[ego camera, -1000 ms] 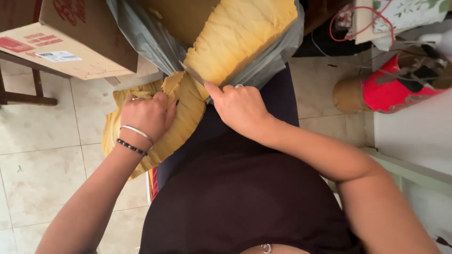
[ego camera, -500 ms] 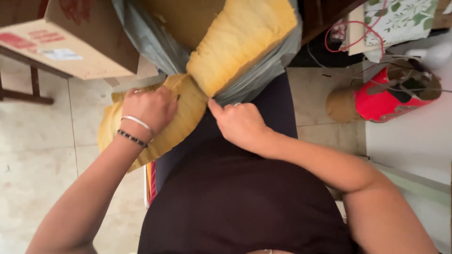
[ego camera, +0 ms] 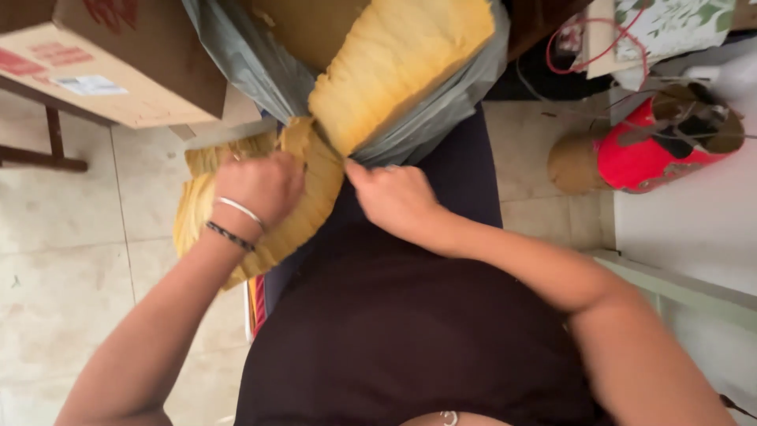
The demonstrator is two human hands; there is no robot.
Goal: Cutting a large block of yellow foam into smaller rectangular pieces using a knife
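L hand clenched on yellow sheet stack; R hand pinching edge of grey plastic bag.

Pale tiled floor, dark wooden table leg

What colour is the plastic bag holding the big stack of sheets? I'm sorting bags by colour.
Grey, slightly translucent: the plastic bag around the yellow stack, head view.

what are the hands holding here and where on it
The left hand grips a bundle of thin yellow sheets near its top edge; the right hand pinches the grey plastic bag at its lower edge.
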